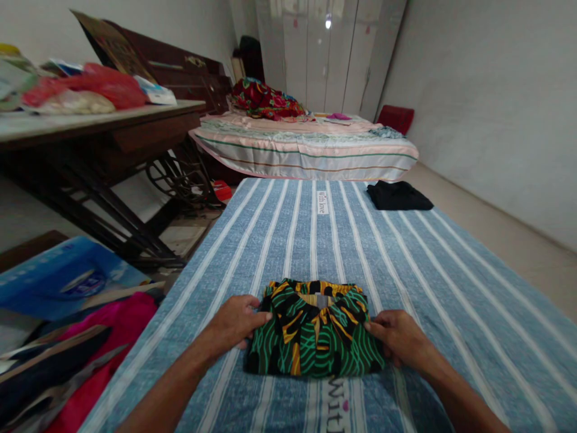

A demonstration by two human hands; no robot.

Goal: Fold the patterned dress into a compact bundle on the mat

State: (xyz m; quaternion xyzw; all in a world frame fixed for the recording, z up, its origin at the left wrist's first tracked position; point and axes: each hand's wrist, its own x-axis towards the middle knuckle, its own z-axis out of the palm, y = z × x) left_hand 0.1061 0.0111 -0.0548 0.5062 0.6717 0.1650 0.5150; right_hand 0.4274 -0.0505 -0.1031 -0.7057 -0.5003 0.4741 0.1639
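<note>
A folded shirt (314, 331) with a black, green and orange pattern lies on the blue striped sheet (419, 270) just in front of me, collar facing away. My left hand (234, 322) pinches the shirt's left edge with curled fingers. At the shirt's right edge my right hand (399, 337) grips the cloth in the same way. Both hands rest on the sheet.
A folded black garment (399, 196) lies farther up the sheet on the right. Beyond is a bed (306, 147) with a red floral bundle (265, 99). A sewing-machine table (103, 129) with bags stands left; pink and dark clothes (90, 355) are piled at lower left. White wardrobes stand at the back.
</note>
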